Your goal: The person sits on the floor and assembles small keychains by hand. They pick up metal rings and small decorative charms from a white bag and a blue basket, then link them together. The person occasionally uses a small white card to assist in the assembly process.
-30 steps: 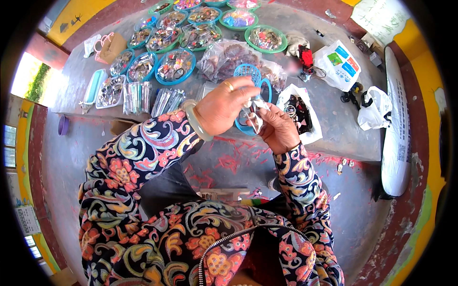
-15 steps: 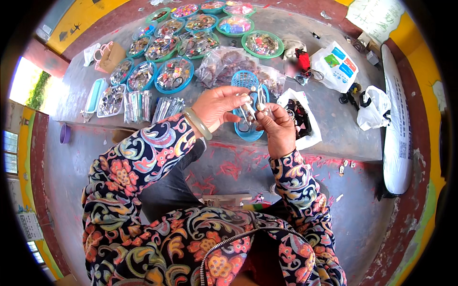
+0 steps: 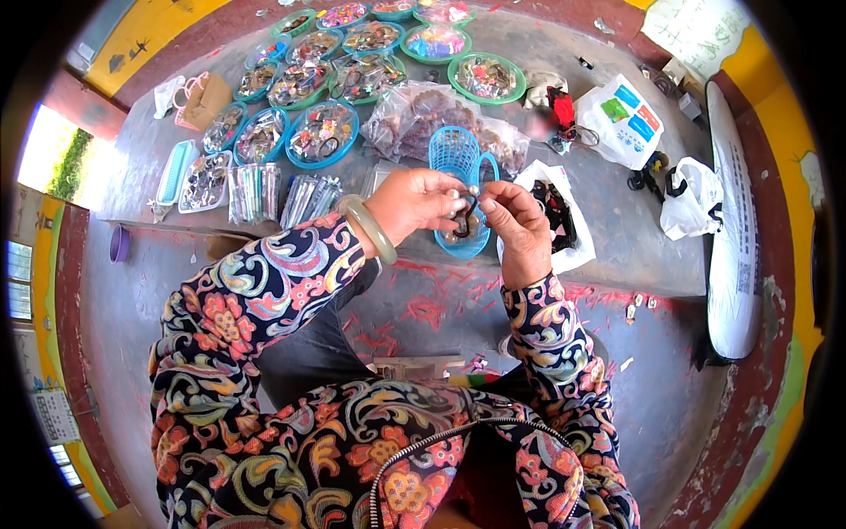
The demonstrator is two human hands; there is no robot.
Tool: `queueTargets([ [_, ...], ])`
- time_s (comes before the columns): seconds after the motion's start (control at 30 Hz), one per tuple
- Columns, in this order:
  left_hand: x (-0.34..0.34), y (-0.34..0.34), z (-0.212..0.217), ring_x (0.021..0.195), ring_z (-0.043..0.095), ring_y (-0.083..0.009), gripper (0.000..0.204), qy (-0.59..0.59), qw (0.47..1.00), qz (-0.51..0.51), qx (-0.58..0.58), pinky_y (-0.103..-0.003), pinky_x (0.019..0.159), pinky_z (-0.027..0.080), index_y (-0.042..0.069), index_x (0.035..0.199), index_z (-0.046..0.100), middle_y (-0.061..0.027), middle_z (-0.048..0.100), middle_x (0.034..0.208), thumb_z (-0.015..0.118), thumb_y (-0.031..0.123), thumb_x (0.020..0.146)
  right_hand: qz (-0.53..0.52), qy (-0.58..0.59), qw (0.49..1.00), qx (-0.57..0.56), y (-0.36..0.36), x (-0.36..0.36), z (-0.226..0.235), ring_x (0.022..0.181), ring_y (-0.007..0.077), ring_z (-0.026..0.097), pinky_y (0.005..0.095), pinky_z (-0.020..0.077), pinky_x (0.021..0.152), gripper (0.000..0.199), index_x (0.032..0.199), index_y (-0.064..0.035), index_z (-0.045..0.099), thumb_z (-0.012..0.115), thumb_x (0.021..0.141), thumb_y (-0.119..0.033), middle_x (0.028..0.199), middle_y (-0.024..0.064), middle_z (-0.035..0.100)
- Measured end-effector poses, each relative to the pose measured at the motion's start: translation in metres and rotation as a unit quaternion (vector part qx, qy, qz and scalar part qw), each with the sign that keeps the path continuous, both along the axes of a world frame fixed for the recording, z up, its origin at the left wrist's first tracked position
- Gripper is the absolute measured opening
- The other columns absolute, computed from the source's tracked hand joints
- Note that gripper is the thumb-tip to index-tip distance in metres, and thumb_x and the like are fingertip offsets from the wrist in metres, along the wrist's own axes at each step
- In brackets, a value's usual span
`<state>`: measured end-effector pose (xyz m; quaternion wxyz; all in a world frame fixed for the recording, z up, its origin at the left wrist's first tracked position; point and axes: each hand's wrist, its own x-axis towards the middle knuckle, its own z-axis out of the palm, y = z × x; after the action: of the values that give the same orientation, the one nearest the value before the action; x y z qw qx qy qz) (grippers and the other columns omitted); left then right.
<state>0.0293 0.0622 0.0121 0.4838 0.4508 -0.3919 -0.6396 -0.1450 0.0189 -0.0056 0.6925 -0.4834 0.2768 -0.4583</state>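
Observation:
A dark hair tie [image 3: 469, 214] with pale pearl-like beads hangs between my two hands, above a blue plastic basket [image 3: 455, 141]. The fingertips of my left hand [image 3: 412, 203] are closed on its beaded end; a bangle circles that wrist. My right hand [image 3: 522, 227] pinches the same end from the other side, thumb against fingers. Some beads are hidden behind the fingers. Small items lying low in the basket are partly covered by the hair tie. Right of my right hand, a white plastic bag [image 3: 580, 254] lies spread with dark small items in it.
Beyond my hands lie clear bags of brownish items [image 3: 407, 123] and several round trays, including a blue tray [image 3: 293, 159] of trinkets. Clear packets [image 3: 254, 196] of slim sticks sit at left. A bulging white bag [image 3: 619, 123] stands right. The raised platform's front edge [image 3: 423, 264] runs below my hands.
The whitish, clear looped pieces with beads that were between my fingers no longer show there. The dark hair tie now hangs in view. My right hand has shifted slightly right and down.

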Motion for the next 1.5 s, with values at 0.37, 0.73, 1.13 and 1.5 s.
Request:
queueTargets([
  [0.37, -0.004, 0.002, 0.003, 0.089, 0.057, -0.0154, 0.026, 0.009, 1.000, -0.004, -0.009, -0.028, 0.073, 0.052, -0.003, 0.107, 0.054, -0.0083, 0.058, 0.096, 0.051, 0.014, 0.087, -0.047, -0.026, 0.999, 0.004, -0.003, -0.002, -0.010, 0.067, 0.0058, 0.048, 0.0192, 0.0381, 0.063, 0.008, 0.083, -0.0015, 0.063, 0.063, 0.079, -0.008, 0.073, -0.0012, 0.059],
  [0.73, -0.008, 0.004, 0.005, 0.086, 0.059, -0.0159, 0.026, -0.027, 0.999, 0.009, -0.024, -0.028, 0.070, 0.054, -0.004, 0.104, 0.056, -0.0099, 0.059, 0.095, 0.049, 0.016, 0.089, -0.054, -0.031, 0.998, 0.022, -0.001, 0.000, -0.006, 0.070, 0.0064, 0.050, 0.0197, 0.0394, 0.066, 0.007, 0.084, -0.0014, 0.063, 0.063, 0.078, -0.005, 0.076, 0.0000, 0.060],
  [1.13, -0.006, 0.004, 0.009, 0.082, 0.058, -0.0134, 0.029, 0.037, 0.999, -0.024, 0.032, -0.028, 0.069, 0.053, -0.001, 0.109, 0.053, -0.0055, 0.058, 0.090, 0.052, 0.018, 0.087, -0.062, -0.077, 0.995, 0.032, 0.001, 0.000, -0.004, 0.068, 0.0079, 0.052, 0.0205, 0.0408, 0.066, 0.005, 0.080, -0.0007, 0.063, 0.062, 0.078, -0.005, 0.074, 0.0024, 0.061],
  [1.5, -0.005, 0.005, 0.004, 0.081, 0.056, -0.0098, 0.022, 0.000, 0.993, -0.058, 0.101, -0.023, 0.067, 0.048, 0.004, 0.102, 0.053, -0.0025, 0.058, 0.091, 0.058, 0.014, 0.083, -0.058, -0.008, 0.996, 0.071, 0.003, 0.002, -0.003, 0.066, 0.0078, 0.052, 0.0220, 0.0391, 0.060, 0.018, 0.088, -0.0010, 0.062, 0.061, 0.081, -0.017, 0.075, 0.0019, 0.060],
])
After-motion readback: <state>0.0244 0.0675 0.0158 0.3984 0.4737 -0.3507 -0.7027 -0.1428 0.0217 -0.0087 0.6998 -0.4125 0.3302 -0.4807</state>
